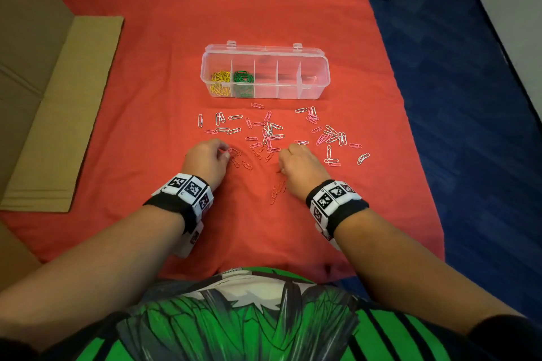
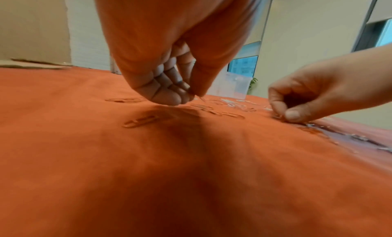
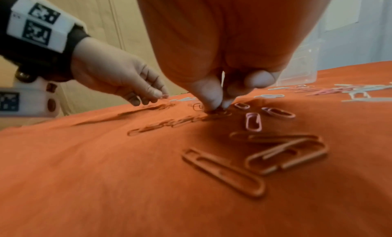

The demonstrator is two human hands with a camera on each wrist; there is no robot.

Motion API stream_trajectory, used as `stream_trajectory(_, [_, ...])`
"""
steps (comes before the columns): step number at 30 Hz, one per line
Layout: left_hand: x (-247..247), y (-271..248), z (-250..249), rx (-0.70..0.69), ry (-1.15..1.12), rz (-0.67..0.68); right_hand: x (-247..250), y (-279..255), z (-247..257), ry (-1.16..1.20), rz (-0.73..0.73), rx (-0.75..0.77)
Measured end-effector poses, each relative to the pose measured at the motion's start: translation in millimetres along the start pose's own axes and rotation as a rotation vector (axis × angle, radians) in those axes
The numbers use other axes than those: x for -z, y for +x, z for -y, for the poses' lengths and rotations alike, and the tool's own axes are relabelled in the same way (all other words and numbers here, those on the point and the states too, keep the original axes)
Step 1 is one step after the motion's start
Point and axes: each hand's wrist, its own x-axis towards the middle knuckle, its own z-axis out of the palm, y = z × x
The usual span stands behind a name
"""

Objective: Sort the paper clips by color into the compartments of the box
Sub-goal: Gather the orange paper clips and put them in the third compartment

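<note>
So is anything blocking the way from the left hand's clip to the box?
Nothing visible does. The left hand pinches a red clip; the box is open, lid back, with three bare compartments. Only loose clips lie flat on the cloth between.

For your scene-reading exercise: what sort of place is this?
Probably an office or workroom: blue carpeted floor, flattened brown cardboard sheets, and a table under an orange-red cloth.
</note>
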Motion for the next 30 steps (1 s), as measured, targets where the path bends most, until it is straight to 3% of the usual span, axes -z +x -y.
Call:
stream_trajectory(2, [4.0,2.5,5.8,0.008,0.019,-0.040,1.9,1.8,-2.6,0.099,0.041,-0.039])
stream_trajectory(5, [3.9,2.7,10.0,-0.009,0.026,-0.060,5.5,4.8,-7.6,0.425,0.042,-0.181])
stream_trajectory(11, [-10.7,-1.5,5.5,-0.234,0.067,0.088,28.2,-8.3,-6.3,1.570,0.063,-0.584])
stream_trajectory(13, [-12.9,-1.0,5.9,-0.246,0.118,0.098,34.3,-15.7,-10.7,1.736,0.067,-0.626])
stream_trajectory(17, [-12.2,2.1,8.3,-0.255,0.208,0.113,30.3,-19.5,-16.6,1.503,0.129,-0.660])
stream_trajectory(22, [-11.0,0.1,0.0,-0.134,0.012,0.082,15.9,-23.8,-16.0,1.188,0.154,-0.660])
stream_trajectory(24, [-10.6,-1.8,-7.3,-0.021,-0.173,0.117,12.3,-24.6,-17.0,0.871,0.131,-0.520])
stream_trajectory(26, [-10.4,-2.7,-14.4,0.176,-0.452,0.192,9.0,-27.0,-14.9,0.572,0.076,-0.361])
stream_trajectory(30, [-2.1,-1.4,-25.8,0.436,-0.954,0.267,-3.6,-34.2,-10.3,0.221,0.009,-0.149])
